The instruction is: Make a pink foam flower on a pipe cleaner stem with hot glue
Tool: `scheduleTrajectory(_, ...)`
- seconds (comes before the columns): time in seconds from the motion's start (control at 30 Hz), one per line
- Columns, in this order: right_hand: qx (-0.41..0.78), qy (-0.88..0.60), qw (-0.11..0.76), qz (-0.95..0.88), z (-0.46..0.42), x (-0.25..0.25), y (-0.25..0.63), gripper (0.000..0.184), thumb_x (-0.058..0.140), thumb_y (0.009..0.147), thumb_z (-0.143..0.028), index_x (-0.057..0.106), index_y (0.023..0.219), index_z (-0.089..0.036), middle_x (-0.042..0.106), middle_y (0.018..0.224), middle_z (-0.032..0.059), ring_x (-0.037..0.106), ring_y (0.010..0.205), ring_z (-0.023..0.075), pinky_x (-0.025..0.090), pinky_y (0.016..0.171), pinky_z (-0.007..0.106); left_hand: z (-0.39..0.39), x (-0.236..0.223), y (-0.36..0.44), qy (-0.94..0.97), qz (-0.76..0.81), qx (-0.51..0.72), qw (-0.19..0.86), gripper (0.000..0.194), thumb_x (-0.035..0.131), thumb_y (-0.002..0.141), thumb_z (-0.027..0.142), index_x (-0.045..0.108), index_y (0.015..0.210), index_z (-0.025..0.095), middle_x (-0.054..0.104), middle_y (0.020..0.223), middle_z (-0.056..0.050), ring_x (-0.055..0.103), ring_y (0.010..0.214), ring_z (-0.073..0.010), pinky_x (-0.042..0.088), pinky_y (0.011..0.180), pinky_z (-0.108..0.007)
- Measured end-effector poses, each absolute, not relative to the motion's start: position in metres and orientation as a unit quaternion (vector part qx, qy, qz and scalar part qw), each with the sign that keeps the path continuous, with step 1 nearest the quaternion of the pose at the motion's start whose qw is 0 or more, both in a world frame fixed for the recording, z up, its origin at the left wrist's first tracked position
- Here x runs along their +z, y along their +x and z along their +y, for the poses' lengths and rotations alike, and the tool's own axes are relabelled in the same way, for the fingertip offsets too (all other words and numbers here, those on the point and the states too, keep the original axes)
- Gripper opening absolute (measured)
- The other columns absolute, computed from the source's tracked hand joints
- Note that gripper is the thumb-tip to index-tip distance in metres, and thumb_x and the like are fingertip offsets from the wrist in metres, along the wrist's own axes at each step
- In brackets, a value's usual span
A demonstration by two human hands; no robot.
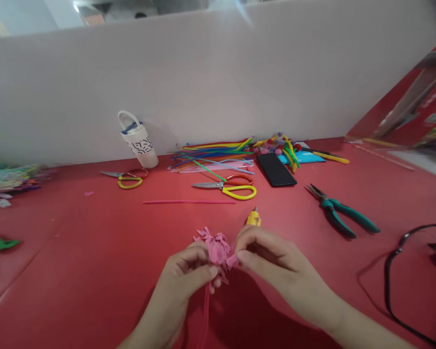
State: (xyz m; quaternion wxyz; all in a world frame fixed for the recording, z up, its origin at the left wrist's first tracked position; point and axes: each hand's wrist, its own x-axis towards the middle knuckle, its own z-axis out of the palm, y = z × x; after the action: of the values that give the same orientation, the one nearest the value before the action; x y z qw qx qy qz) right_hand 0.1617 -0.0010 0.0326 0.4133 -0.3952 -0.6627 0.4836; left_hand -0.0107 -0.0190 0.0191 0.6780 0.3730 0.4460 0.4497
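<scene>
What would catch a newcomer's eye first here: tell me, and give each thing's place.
Probably the fringed pink tuft at lower center, held in the left hand and pinched at its edge by the right hand. Next, the bundle of multicolored pipe cleaners near the white partition, with a patterned white tumbler standing to its left. Teal-handled needle-nose pliers lie on the right of the red tabletop.

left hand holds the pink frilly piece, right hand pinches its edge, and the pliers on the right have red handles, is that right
Not quite: the head view shows the pliers with teal handles, not red. The left hand does hold the pink frilly piece, and the right hand pinches its edge.
</scene>
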Motion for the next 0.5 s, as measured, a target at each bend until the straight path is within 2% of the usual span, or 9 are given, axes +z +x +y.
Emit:
scheduleTrajectory(0.07,0.443,-0.389,0.394,-0.705,-0.0026,0.0403,0.1639,0.014,0.050,0.079,-0.009,0.054,0.069,-0.018,0.054,0.071,-0.0023,0.049,0.065,0.0100,0.040,0.060,0.021,-0.0195,0.0191,-0.0091,0.379,0.455,0.447,0.670,0.012,0.065,0.065,0.009,0.062,0.054,0.015,0.052,0.061,0.003,0.049,0.052,-0.0074,0.039,0.051,-0.019)
scheduleTrajectory(0.2,0.431,-0.398,0.372,-0.719,-0.0033,0.0455,0.1632,0.020,0.051,0.072,0.001,0.055,0.067,-0.018,0.056,0.069,-0.0034,0.050,0.062,0.0086,0.040,0.058,0.019,-0.0192,0.0179,-0.0075,0.405,0.475,0.426,0.655,0.007,0.064,0.062,0.010,0.064,0.057,0.015,0.050,0.067,0.003,0.044,0.049,-0.0060,0.036,0.047,-0.019)
scheduleTrajectory(0.5,0.392,-0.425,0.366,-0.729,-0.0042,0.0424,0.1616,0.020,0.054,0.071,0.001,0.054,0.065,-0.018,0.053,0.067,-0.0042,0.047,0.060,0.0083,0.038,0.054,0.019,-0.0185,0.0180,-0.0096,0.459,0.486,0.402,0.626,0.011,0.062,0.064,0.009,0.065,0.056,0.016,0.049,0.065,0.002,0.043,0.052,-0.0075,0.035,0.049,-0.020)
